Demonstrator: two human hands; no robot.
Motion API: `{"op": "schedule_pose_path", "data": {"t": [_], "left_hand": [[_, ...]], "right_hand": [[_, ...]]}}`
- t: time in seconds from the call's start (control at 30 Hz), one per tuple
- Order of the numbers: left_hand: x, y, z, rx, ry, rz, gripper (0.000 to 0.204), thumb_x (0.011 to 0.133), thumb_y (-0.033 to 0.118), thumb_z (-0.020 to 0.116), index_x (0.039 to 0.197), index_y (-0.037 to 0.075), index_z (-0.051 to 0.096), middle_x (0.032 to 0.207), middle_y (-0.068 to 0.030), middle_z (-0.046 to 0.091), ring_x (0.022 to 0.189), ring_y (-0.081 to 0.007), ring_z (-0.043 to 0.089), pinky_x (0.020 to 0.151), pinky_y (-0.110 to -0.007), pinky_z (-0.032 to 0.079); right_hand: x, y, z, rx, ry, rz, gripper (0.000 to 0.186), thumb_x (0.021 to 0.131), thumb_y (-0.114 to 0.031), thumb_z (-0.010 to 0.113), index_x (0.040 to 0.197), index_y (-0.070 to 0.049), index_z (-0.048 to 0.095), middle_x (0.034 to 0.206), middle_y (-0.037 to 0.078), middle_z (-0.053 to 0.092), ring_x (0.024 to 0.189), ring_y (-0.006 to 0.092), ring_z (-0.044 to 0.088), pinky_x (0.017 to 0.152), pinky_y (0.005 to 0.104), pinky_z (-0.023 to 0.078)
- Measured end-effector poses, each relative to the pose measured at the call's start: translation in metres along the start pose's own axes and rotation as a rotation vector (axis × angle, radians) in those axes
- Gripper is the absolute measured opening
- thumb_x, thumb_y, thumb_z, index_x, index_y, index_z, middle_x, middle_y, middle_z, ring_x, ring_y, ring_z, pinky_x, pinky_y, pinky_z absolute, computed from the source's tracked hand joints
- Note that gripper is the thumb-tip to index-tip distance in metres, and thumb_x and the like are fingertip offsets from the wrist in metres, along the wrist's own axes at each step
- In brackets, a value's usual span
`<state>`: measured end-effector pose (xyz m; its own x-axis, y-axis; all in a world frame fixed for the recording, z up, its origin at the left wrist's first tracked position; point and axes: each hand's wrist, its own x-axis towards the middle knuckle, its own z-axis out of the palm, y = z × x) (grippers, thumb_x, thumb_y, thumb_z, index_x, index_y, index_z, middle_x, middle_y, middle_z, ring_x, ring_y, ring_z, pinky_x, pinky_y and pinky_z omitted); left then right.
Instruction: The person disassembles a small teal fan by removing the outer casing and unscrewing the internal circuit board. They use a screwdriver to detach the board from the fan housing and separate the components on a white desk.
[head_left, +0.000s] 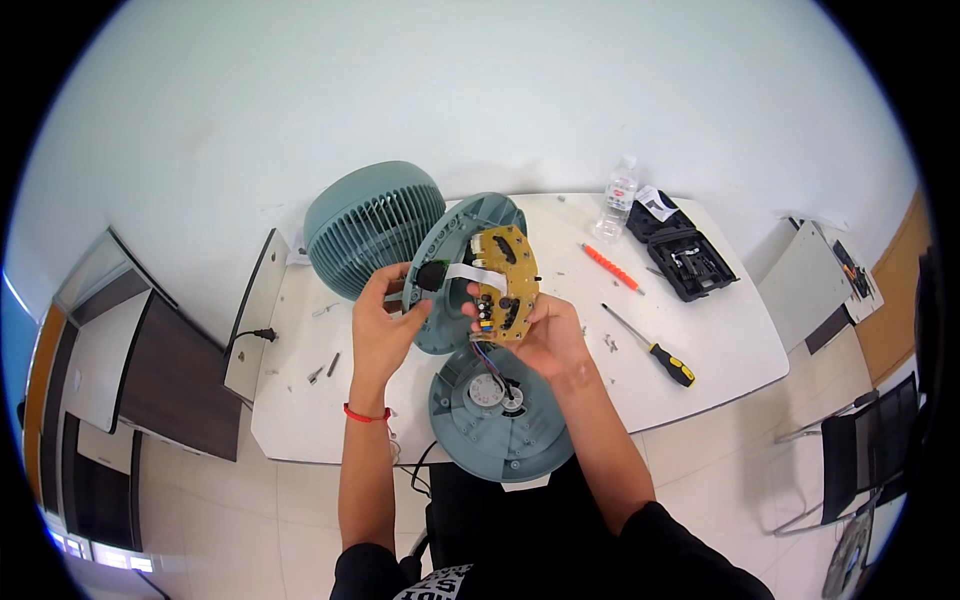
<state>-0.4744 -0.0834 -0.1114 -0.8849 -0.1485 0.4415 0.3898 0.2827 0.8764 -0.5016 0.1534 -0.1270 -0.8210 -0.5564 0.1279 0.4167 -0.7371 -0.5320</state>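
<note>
My right hand grips a yellow circuit board by its lower right edge, the board tilted up above the table. My left hand is closed on the left rim of a round grey-green plastic cover, which stands upright behind the board. A white ribbon cable runs from the board to a small black part on the cover beside my left fingers. Thin coloured wires hang from the board to the round fan base at the table's near edge. The fan head lies behind, its grille showing.
On the right lie a yellow-black screwdriver, an orange rod-shaped tool and an open black tool case. A clear bottle stands at the back. Several screws and small metal bits are scattered. A plug pokes out at left.
</note>
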Motion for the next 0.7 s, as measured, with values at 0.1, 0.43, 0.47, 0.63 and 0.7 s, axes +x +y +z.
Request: {"op": "schedule_pose_path", "data": {"t": [0.1, 0.43, 0.47, 0.63, 0.7], "left_hand": [[-0.002, 0.004, 0.001, 0.043, 0.022, 0.008, 0.043, 0.085, -0.001, 0.076, 0.125, 0.001, 0.064, 0.114, -0.0096, 0.07, 0.105, -0.0215, 0.067, 0.089, -0.034, 0.054], [-0.006, 0.008, 0.006, 0.14, 0.055, 0.081, 0.039, 0.086, -0.005, 0.072, 0.124, -0.003, 0.064, 0.115, -0.0154, 0.069, 0.104, -0.0291, 0.068, 0.09, -0.036, 0.053], [-0.006, 0.008, 0.006, 0.146, 0.064, 0.093, 0.039, 0.086, -0.005, 0.072, 0.123, -0.003, 0.064, 0.115, -0.0154, 0.069, 0.103, -0.029, 0.068, 0.09, -0.036, 0.053], [-0.006, 0.005, 0.004, 0.151, 0.077, 0.135, 0.039, 0.084, -0.004, 0.073, 0.123, -0.003, 0.066, 0.114, -0.0151, 0.07, 0.101, -0.0289, 0.069, 0.088, -0.036, 0.054], [-0.005, 0.005, 0.003, 0.147, 0.083, 0.151, 0.039, 0.084, -0.003, 0.074, 0.122, -0.003, 0.066, 0.113, -0.015, 0.071, 0.099, -0.0288, 0.07, 0.087, -0.036, 0.054]], "right_hand": [[0.004, 0.002, -0.006, 0.077, -0.038, 0.033, 0.077, 0.075, -0.01, 0.048, 0.151, 0.006, 0.043, 0.139, 0.025, 0.062, 0.124, 0.0417, 0.063, 0.104, 0.0524, 0.052], [0.0, -0.001, 0.0, 0.05, 0.009, 0.044, 0.077, 0.076, -0.007, 0.048, 0.151, 0.005, 0.042, 0.141, 0.025, 0.06, 0.124, 0.0421, 0.062, 0.104, 0.0516, 0.052], [0.001, -0.001, 0.0, 0.05, 0.004, 0.05, 0.076, 0.076, -0.007, 0.048, 0.151, 0.005, 0.042, 0.141, 0.025, 0.06, 0.124, 0.0424, 0.062, 0.104, 0.0516, 0.052], [0.002, 0.0, 0.0, 0.04, -0.009, 0.045, 0.077, 0.076, -0.007, 0.048, 0.151, 0.006, 0.041, 0.141, 0.025, 0.059, 0.126, 0.0436, 0.061, 0.106, 0.0526, 0.051], [0.002, 0.001, 0.0, 0.053, 0.015, 0.047, 0.077, 0.076, -0.007, 0.047, 0.151, 0.006, 0.04, 0.142, 0.025, 0.059, 0.126, 0.044, 0.061, 0.106, 0.0533, 0.051]]}}
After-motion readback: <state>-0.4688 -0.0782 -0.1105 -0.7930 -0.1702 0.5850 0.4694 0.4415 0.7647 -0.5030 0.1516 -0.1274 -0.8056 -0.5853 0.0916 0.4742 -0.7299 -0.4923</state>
